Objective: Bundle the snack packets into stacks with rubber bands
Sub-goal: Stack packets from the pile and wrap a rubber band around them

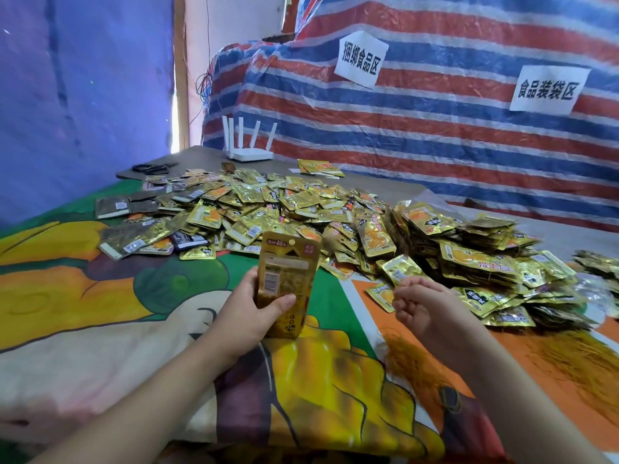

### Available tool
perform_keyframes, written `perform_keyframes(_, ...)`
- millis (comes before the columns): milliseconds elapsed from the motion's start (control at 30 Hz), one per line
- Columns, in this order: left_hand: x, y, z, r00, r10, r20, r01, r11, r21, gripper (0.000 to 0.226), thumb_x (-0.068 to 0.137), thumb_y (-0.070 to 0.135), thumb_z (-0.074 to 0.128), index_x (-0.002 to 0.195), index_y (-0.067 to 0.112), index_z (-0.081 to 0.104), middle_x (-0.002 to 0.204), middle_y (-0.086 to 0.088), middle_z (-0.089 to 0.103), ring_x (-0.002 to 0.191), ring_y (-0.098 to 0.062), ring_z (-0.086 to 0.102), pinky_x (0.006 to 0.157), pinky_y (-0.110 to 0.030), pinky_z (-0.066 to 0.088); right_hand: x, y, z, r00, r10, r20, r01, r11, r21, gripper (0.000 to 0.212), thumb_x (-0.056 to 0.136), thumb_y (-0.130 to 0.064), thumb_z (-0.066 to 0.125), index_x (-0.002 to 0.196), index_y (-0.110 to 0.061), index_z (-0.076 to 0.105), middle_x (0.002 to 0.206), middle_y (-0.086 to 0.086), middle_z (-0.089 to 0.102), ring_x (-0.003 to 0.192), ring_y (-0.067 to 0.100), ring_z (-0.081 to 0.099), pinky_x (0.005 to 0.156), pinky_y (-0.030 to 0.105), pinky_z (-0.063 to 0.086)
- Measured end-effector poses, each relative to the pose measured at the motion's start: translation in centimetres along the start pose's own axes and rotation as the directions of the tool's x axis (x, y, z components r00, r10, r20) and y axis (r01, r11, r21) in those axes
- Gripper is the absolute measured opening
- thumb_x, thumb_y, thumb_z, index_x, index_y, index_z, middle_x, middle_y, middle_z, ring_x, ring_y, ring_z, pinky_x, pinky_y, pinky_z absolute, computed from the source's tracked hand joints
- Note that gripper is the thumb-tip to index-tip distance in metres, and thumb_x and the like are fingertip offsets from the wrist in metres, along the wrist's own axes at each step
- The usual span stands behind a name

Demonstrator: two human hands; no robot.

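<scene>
My left hand (254, 306) grips a stack of gold snack packets (286, 272) and stands it upright on the cartoon-print cloth (100, 296), thumb across its front. To the right of the stack, my right hand (422, 306) hovers with its fingers loosely curled, and I see nothing in it. A big heap of loose gold packets (268, 209) spreads across the table behind the stack. Bundled stacks of packets (485, 259) are piled to the right, just beyond my right hand. Thin brownish rubber bands (576, 360) lie in a loose mass at the lower right.
A white router (249, 152) with several antennas and black scissors (150, 168) sit at the table's far end. A striped tarp (435, 128) with two paper signs hangs behind. More rubber bands (398, 356) lie under my right wrist.
</scene>
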State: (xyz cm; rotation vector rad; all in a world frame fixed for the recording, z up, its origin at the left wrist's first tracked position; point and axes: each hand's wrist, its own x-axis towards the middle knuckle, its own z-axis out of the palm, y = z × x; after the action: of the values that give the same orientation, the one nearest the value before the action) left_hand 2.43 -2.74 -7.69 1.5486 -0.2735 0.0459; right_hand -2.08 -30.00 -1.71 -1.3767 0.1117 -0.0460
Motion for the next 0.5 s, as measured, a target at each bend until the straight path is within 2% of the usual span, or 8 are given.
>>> perform_keyframes(100, -0.2, 0.1, -0.1, 1.0, -0.003, 0.0, 0.003, 1.0, -0.001, 0.033, 0.086, 0.016, 0.073, 0.11, 0.031, 0.057, 0.104, 0.013, 0.074, 0.099, -0.006, 0.069, 0.085, -0.028, 0.054, 0.8, 0.4, 1.2, 1.0, 0.013, -0.004, -0.013, 1.0, 0.021, 0.01, 0.088, 0.004, 0.06, 0.089, -0.006, 0.06, 0.069, 0.005, 0.059, 0.06, 0.013, 0.056, 0.054, 0.023, 0.043)
perform_keyframes(233, -0.2, 0.3, -0.1, 1.0, -0.016, 0.0, 0.016, 1.0, -0.008, 0.03, 0.086, 0.016, 0.073, 0.108, 0.03, 0.058, 0.102, 0.013, 0.074, 0.098, -0.006, 0.069, 0.085, -0.029, 0.055, 1.7, 1.1, 2.9, 1.0, 0.002, 0.004, -0.002, 1.0, -0.024, 0.01, 0.083, -0.003, 0.066, 0.075, -0.009, 0.064, 0.072, 0.004, 0.063, 0.065, 0.012, 0.058, 0.06, 0.026, 0.04)
perform_keyframes(300, -0.2, 0.5, -0.1, 0.999, -0.037, 0.001, 0.037, 0.998, -0.045, 0.03, 0.086, 0.015, 0.073, 0.109, 0.026, 0.058, 0.102, 0.008, 0.075, 0.098, -0.011, 0.07, 0.083, -0.029, 0.056, 2.1, 1.3, 3.6, 1.0, 0.009, -0.013, -0.009, 1.0, -0.023, 0.015, 0.088, -0.003, 0.064, 0.075, -0.01, 0.066, 0.074, 0.004, 0.064, 0.069, 0.014, 0.059, 0.063, 0.027, 0.04)
perform_keyframes(400, -0.3, 1.3, -0.1, 0.992, -0.11, 0.054, 0.121, 0.948, -0.294, 0.038, 0.08, 0.014, 0.07, 0.116, 0.014, 0.058, 0.104, -0.008, 0.074, 0.096, -0.023, 0.071, 0.079, -0.033, 0.057, 2.4, 1.6, 5.0, 1.0, 0.007, -0.009, -0.007, 0.999, -0.047, 0.012, 0.089, -0.004, 0.064, 0.079, -0.007, 0.07, 0.076, 0.006, 0.065, 0.067, 0.014, 0.062, 0.059, 0.026, 0.045)
perform_keyframes(500, -0.4, 2.3, -0.4, 0.963, -0.161, 0.218, 0.255, 0.806, -0.534, 0.042, 0.078, 0.015, 0.064, 0.119, 0.005, 0.059, 0.102, -0.017, 0.072, 0.088, -0.029, 0.071, 0.075, -0.042, 0.06, 2.3, 2.2, 6.7, 0.999, -0.037, -0.038, 0.029, 0.98, -0.196, 0.004, 0.087, -0.009, 0.071, 0.084, -0.009, 0.074, 0.081, 0.004, 0.068, 0.076, 0.018, 0.061, 0.065, 0.03, 0.044)
